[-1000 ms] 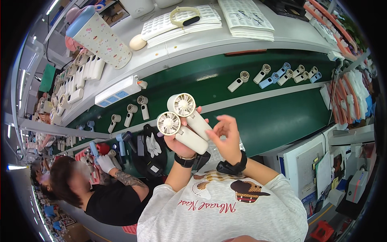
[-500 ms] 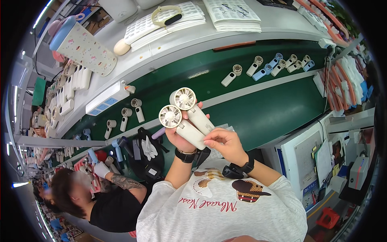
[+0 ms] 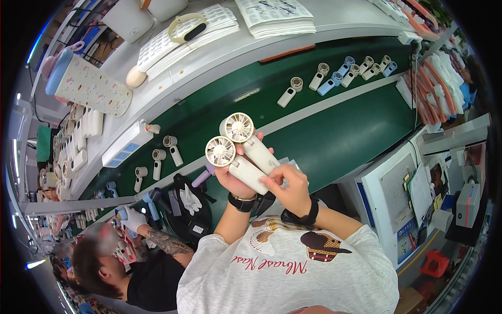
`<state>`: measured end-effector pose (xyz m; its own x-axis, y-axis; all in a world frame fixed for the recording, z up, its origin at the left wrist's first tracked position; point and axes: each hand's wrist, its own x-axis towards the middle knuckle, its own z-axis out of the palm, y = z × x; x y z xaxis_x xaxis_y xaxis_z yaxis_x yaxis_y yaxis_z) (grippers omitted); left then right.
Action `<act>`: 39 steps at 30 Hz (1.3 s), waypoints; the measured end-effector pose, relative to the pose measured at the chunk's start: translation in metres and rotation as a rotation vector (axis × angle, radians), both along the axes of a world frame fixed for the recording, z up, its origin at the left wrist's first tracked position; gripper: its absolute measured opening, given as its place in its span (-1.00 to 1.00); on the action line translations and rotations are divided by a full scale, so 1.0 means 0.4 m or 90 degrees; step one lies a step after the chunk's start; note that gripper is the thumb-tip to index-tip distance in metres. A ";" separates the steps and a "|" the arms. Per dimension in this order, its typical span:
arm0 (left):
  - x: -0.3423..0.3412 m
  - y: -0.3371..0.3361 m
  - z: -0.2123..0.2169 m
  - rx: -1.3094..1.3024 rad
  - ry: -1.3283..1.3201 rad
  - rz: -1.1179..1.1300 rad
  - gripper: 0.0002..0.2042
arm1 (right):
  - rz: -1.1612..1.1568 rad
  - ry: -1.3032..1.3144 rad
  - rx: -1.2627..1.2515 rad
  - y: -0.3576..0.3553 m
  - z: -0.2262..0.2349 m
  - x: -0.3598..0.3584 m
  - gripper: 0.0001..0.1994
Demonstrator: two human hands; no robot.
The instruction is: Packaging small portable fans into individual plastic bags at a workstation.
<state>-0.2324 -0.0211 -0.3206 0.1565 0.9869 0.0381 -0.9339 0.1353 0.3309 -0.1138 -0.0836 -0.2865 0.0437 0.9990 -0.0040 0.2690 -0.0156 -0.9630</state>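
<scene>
Two cream handheld fans are held side by side over the green conveyor belt, their round bladed heads pointing up and left. My left hand [image 3: 234,183] is closed around both, with fingertips showing beyond the farther fan [image 3: 260,155]. At the lower end of the nearer fan's handle [image 3: 247,175], my right hand [image 3: 294,189] touches the casing with thumb and fingers drawn together. Whether those fingers hold anything small is hidden. A dark band circles each wrist.
Several cream and blue handheld fans [image 3: 286,97] lie along the far green strip. A white power strip [image 3: 124,144], a patterned tumbler [image 3: 94,85] and paper stacks [image 3: 274,17] sit beyond. At left, a co-worker [image 3: 157,277] works near a black bag [image 3: 194,214].
My view has shifted, so the bench items appear farther left. My right hand has moved slightly, still at the nearer fan's end. The co-worker's gloved hand has moved.
</scene>
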 end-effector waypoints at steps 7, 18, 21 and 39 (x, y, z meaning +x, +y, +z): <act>-0.008 0.054 -0.046 -0.031 0.117 -0.083 -0.58 | 0.035 0.183 0.087 0.034 0.083 0.078 -0.84; -0.044 0.367 -0.487 0.304 1.326 -0.087 -0.50 | 0.481 0.686 0.350 0.065 0.390 0.185 -0.89; -0.035 0.395 -0.560 0.274 1.434 -0.106 -0.49 | 0.410 0.694 0.323 0.043 0.399 0.193 -0.91; -0.013 0.045 -0.508 0.431 1.287 -0.247 -0.55 | 0.422 0.573 0.490 0.009 0.416 0.233 -0.86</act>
